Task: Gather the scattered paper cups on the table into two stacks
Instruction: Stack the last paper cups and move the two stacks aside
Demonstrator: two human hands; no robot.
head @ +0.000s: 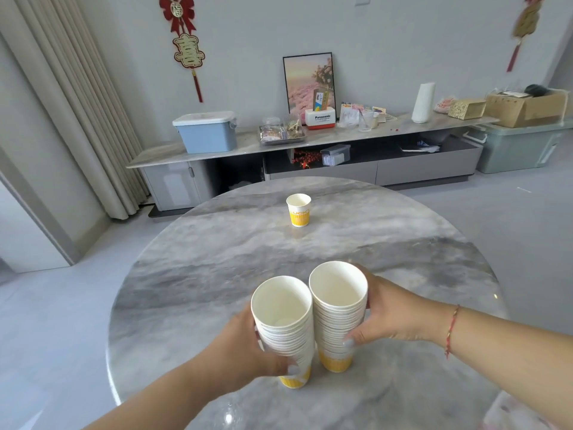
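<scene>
While left hand [248,342] grips left stack [283,324] and right hand [393,311] grips right stack [339,308], fingers wrapped round both, side by side on near bench [192,274]. Gathering nearly done: single cup [298,210] upright far across. Next likely: free one hand, fetch cup, nest on stack.

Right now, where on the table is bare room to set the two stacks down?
The wide marble band between the single cup and the two stacks is bare, as are the table's left and right sides. It is crowded only near the front, where the left hand and right hand grip the stacks.
</scene>
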